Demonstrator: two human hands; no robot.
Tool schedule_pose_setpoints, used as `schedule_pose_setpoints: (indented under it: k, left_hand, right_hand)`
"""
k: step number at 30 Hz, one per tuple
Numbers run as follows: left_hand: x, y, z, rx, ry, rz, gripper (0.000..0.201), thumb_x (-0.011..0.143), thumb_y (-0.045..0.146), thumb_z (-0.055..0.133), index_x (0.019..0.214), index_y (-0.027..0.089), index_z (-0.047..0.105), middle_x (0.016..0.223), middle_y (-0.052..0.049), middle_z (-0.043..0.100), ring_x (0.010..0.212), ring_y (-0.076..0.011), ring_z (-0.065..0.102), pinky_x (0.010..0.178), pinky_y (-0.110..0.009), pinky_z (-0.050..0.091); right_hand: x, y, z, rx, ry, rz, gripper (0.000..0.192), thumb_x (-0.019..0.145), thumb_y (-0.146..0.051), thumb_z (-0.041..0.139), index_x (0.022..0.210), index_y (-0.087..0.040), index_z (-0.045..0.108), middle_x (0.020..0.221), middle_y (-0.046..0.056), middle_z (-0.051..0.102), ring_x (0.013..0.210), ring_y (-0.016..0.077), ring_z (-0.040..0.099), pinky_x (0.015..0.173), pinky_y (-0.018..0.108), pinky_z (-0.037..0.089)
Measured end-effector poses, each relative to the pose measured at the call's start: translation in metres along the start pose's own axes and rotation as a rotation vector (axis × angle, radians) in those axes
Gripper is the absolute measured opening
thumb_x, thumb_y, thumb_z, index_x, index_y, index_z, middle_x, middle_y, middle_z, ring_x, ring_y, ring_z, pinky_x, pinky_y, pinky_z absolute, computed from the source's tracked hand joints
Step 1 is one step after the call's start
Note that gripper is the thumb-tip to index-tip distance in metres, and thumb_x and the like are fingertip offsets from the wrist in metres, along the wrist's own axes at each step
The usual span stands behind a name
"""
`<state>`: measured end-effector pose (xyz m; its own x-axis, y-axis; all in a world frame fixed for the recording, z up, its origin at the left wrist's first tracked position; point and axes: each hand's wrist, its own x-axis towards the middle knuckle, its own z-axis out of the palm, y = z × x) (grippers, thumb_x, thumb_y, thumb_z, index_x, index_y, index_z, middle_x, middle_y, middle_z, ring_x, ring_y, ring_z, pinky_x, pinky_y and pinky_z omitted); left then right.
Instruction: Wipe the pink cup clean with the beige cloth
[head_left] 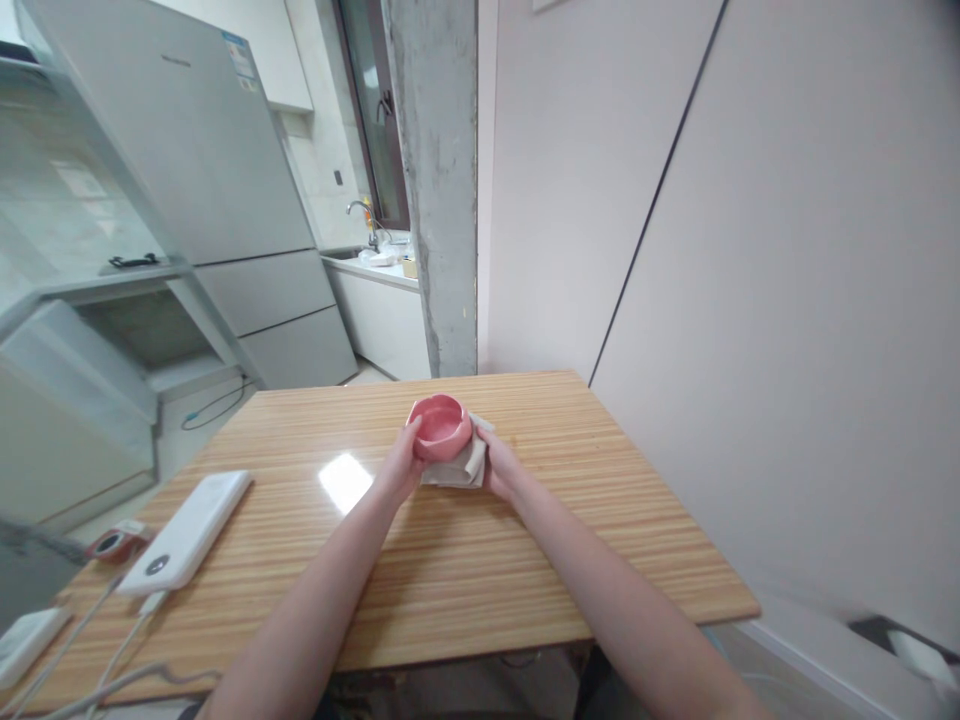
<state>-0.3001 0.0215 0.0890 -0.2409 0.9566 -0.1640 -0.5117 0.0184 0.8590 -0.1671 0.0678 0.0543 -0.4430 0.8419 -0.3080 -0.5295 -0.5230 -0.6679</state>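
Note:
A pink bowl (442, 425) with a wavy rim is tilted toward me above the middle of the wooden table (600, 520). My left hand (405, 462) grips its left side, the thumb near the rim. Under and to the right of the bowl is a light grey folded cloth (459, 470). My right hand (499, 462) is closed on the cloth's right edge, against the bowl's side. The undersides of the bowl and most of the fingers are hidden.
On the table's left lie a white power bank (187, 535) with a cable plugged in, a roll of tape (116, 542) and a white power strip (30, 640). A pale wall (750, 300) runs along the right; a concrete pillar (442, 180) stands beyond the far edge.

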Motion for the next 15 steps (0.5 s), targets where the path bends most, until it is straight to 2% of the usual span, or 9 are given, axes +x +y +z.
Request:
schedule_pose_setpoints:
  k: [4, 7, 9, 12, 15]
  left_hand:
    - [0.0, 0.0001, -0.0063, 0.063, -0.086, -0.194, 0.038, 0.081, 0.042, 0.062, 0.106, 0.014, 0.06, 0.073, -0.004, 0.066, 0.059, -0.0119, 0.061, 0.055, -0.021, 0.05]
    - [-0.001, -0.0032, -0.0052, 0.082, -0.12, -0.276, 0.035, 0.081, 0.038, 0.062, 0.107, 0.015, 0.061, 0.083, -0.006, 0.068, 0.066, -0.0142, 0.064, 0.057, -0.023, 0.052]
    - [-0.0012, -0.005, -0.0021, 0.066, -0.099, -0.249, 0.033, 0.082, 0.035, 0.061, 0.109, 0.016, 0.061, 0.095, -0.008, 0.069, 0.074, -0.0155, 0.065, 0.059, -0.023, 0.052]
    - [-0.0005, -0.005, 0.0014, 0.024, -0.046, -0.118, 0.036, 0.084, 0.035, 0.059, 0.115, 0.017, 0.058, 0.107, -0.009, 0.066, 0.087, -0.0175, 0.064, 0.065, -0.025, 0.054]
    - [0.0004, -0.003, -0.0002, 0.035, -0.011, -0.006, 0.046, 0.082, 0.039, 0.062, 0.123, 0.02, 0.052, 0.114, -0.009, 0.064, 0.093, -0.0178, 0.063, 0.07, -0.026, 0.054]
  right_hand:
    - [0.0019, -0.0064, -0.0054, 0.031, 0.012, -0.078, 0.03, 0.088, -0.036, 0.044, 0.091, -0.018, 0.067, 0.089, 0.005, 0.075, 0.09, 0.0177, 0.07, 0.085, 0.031, 0.055]
    - [0.0005, -0.0095, -0.0072, 0.012, -0.037, -0.1, 0.035, 0.089, -0.039, 0.041, 0.095, -0.018, 0.068, 0.097, 0.007, 0.074, 0.095, 0.0193, 0.069, 0.087, 0.034, 0.054]
    - [-0.001, -0.0086, -0.0061, 0.003, -0.065, -0.11, 0.035, 0.089, -0.039, 0.041, 0.097, -0.018, 0.068, 0.099, 0.007, 0.073, 0.097, 0.0206, 0.068, 0.088, 0.036, 0.054]
    - [-0.0015, -0.0039, -0.0028, -0.001, -0.105, -0.083, 0.032, 0.088, -0.036, 0.045, 0.1, -0.017, 0.067, 0.097, 0.007, 0.074, 0.098, 0.0219, 0.067, 0.089, 0.039, 0.054]
    - [0.0001, -0.001, -0.0011, -0.017, -0.053, -0.037, 0.027, 0.087, -0.035, 0.047, 0.094, -0.018, 0.067, 0.089, 0.006, 0.074, 0.094, 0.0219, 0.068, 0.087, 0.04, 0.054]
